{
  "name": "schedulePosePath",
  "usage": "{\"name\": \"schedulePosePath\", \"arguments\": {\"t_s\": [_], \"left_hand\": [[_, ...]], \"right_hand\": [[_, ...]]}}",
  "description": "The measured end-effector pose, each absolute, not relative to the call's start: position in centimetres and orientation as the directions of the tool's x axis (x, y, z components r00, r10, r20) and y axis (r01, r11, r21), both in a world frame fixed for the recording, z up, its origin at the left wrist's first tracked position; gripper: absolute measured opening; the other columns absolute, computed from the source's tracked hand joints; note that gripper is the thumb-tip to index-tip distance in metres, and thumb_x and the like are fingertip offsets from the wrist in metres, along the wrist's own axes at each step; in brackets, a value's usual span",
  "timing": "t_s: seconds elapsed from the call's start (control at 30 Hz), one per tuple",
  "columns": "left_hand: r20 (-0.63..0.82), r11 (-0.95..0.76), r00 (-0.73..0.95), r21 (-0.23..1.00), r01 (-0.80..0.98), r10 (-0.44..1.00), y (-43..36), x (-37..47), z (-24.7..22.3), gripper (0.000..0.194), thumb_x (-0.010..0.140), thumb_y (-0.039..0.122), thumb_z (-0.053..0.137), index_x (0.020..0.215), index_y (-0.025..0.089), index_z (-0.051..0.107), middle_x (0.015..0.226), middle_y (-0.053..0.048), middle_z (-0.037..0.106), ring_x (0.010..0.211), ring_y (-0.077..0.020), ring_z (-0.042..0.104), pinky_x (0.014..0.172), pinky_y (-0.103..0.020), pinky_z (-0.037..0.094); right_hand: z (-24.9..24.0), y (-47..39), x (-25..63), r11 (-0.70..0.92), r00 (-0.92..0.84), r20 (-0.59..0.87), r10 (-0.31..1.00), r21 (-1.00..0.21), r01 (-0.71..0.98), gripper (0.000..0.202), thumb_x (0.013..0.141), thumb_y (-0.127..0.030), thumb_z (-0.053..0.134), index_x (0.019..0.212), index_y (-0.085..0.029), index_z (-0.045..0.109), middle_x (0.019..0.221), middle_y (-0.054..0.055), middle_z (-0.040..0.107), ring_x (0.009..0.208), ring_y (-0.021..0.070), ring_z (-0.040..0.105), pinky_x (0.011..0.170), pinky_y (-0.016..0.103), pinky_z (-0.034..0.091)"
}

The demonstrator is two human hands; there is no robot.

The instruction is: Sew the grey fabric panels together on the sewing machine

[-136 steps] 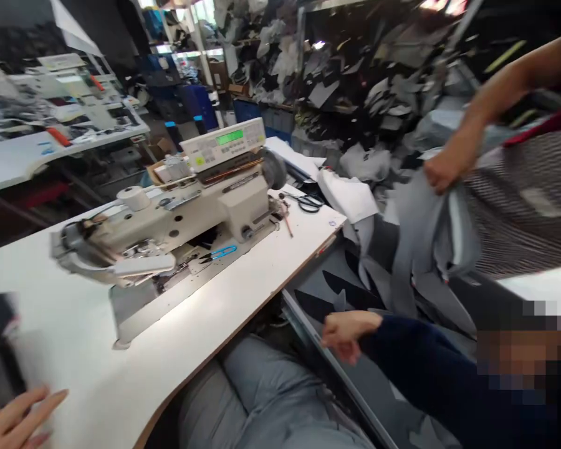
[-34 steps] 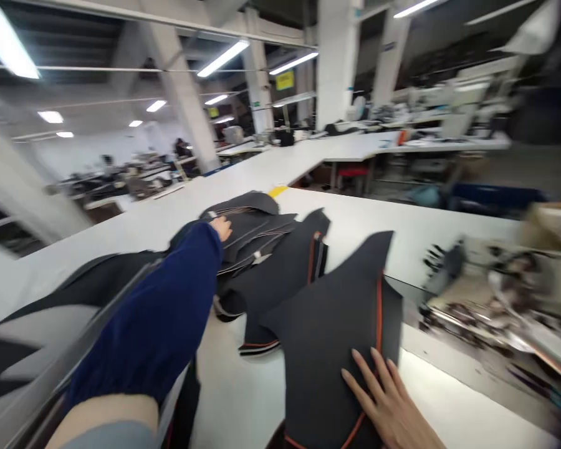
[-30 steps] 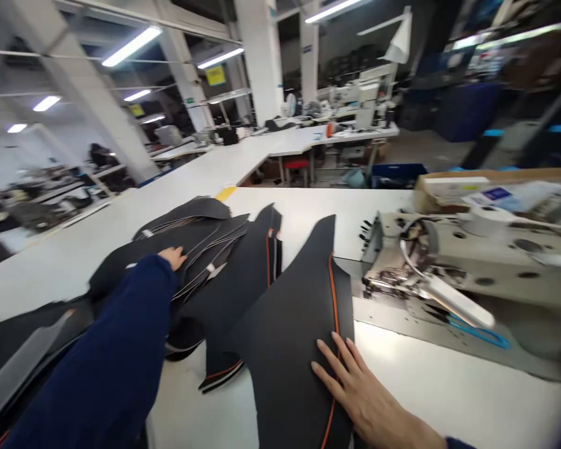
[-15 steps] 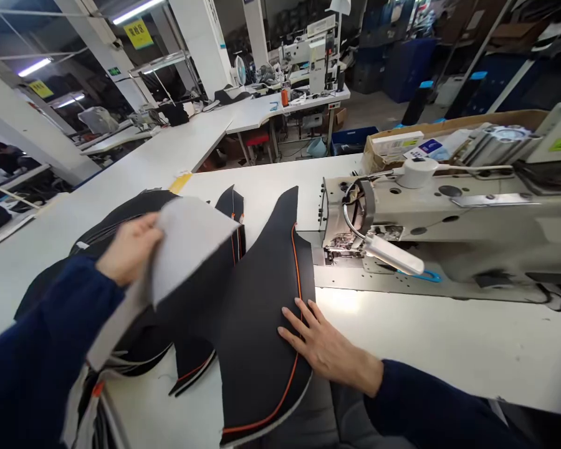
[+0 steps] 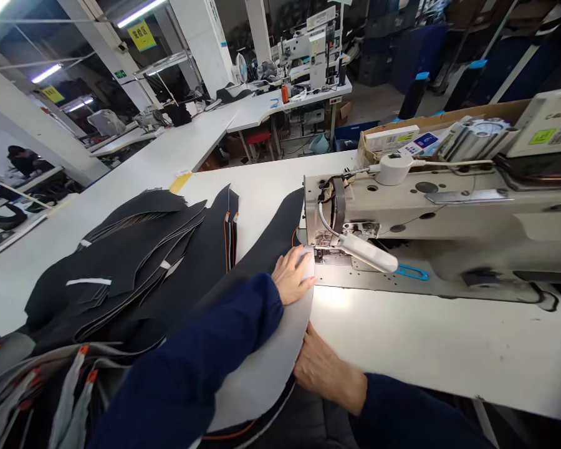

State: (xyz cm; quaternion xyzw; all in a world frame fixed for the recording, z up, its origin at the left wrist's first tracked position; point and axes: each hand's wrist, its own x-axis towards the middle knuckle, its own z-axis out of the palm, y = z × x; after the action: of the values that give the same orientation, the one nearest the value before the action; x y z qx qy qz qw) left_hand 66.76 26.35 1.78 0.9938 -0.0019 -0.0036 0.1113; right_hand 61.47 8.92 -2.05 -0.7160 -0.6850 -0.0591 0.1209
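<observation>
A fabric panel with its pale grey backing (image 5: 262, 368) facing up lies over a black panel (image 5: 257, 249) with orange piping. My left hand (image 5: 292, 276) presses flat on the grey backing, fingers stretched out and a little apart, close to the needle area of the sewing machine (image 5: 325, 246). Lower down, my right hand (image 5: 325, 368) grips the panels' curved right edge; its fingertips are hidden by the fabric. The black panel's far tip reaches up beside the machine head. My left forearm crosses over the panels.
Stacked black cut pieces (image 5: 121, 249) cover the table's left side, with grey-backed pieces (image 5: 70, 386) in front. A white lamp (image 5: 369, 252) hangs at the machine head. Behind the machine stands a cardboard box (image 5: 367, 146) of supplies. A yellow strip (image 5: 181, 181) marks the table.
My left hand has moved right, laying the grey-backed panel over the piped black one beside the machine. My right hand has gone from flat on the black panel to its edge.
</observation>
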Motion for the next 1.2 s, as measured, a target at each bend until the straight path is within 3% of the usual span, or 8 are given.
{"name": "schedulePosePath", "arguments": {"t_s": [0.13,0.3,0.47,0.77,1.03,1.2], "left_hand": [[0.033,-0.981,0.999,0.196,0.0,0.007,24.7,65.8,-1.0,0.058,0.093,0.038,0.041,0.146,0.017,0.031,0.158,-0.007,0.02,0.145,-0.0267,0.015,0.116,-0.051,0.022],[0.027,-0.984,0.999,0.176,-0.035,-0.03,25.1,63.6,-0.2,0.053,0.091,0.038,0.045,0.139,0.017,0.041,0.157,-0.007,0.025,0.143,-0.0252,0.023,0.109,-0.045,0.035],[0.038,-0.982,0.997,0.174,-0.076,-0.071,25.5,65.2,0.4,0.053,0.09,0.038,0.043,0.138,0.016,0.042,0.152,-0.007,0.034,0.141,-0.0227,0.027,0.105,-0.042,0.037],[0.024,-0.969,0.985,0.178,-0.173,-0.171,26.2,65.2,-0.1,0.056,0.091,0.038,0.041,0.141,0.014,0.04,0.153,-0.008,0.033,0.142,-0.0219,0.025,0.105,-0.041,0.035],[0.017,-0.97,0.982,0.153,-0.191,-0.19,26.3,66.2,0.0,0.057,0.091,0.038,0.041,0.141,0.013,0.04,0.152,-0.009,0.034,0.141,-0.0232,0.026,0.103,-0.042,0.037],[0.033,-0.97,0.981,0.145,-0.193,-0.19,25.8,67.4,-0.2,0.057,0.09,0.039,0.042,0.141,0.013,0.04,0.152,-0.01,0.034,0.142,-0.0229,0.025,0.103,-0.042,0.036]], "right_hand": [[-2.6,8.6,60.7,-0.05,0.071,0.261,0.963,-0.087,0.995,0.025,0.09,-0.02,0.049,0.105,-0.015,0.069,0.115,0.015,0.064,0.112,0.0345,0.051,0.102,0.068,0.027],[-3.7,8.5,59.2,-0.076,0.116,0.279,0.953,-0.149,0.986,0.03,0.089,-0.024,0.052,0.113,-0.015,0.068,0.124,0.016,0.06,0.123,0.0407,0.041,0.104,0.074,0.013],[-3.5,8.5,59.7,-0.066,0.108,0.232,0.967,-0.183,0.981,0.035,0.089,-0.024,0.053,0.121,-0.017,0.064,0.132,0.017,0.054,0.128,0.0394,0.037,0.105,0.071,0.018],[-3.3,8.4,60.1,-0.037,0.078,0.253,0.964,-0.161,0.986,0.035,0.089,-0.026,0.053,0.121,-0.017,0.064,0.135,0.014,0.052,0.129,0.0434,0.034,0.105,0.073,0.016],[-2.1,7.9,61.5,-0.006,0.038,0.237,0.971,-0.133,0.991,0.028,0.09,-0.027,0.052,0.108,-0.015,0.069,0.124,0.016,0.059,0.125,0.0411,0.041,0.104,0.073,0.018],[-0.8,7.2,62.8,-0.019,0.032,0.234,0.972,-0.057,0.998,0.027,0.088,-0.026,0.052,0.102,-0.011,0.069,0.117,0.019,0.061,0.12,0.0405,0.046,0.105,0.071,0.022]]}}
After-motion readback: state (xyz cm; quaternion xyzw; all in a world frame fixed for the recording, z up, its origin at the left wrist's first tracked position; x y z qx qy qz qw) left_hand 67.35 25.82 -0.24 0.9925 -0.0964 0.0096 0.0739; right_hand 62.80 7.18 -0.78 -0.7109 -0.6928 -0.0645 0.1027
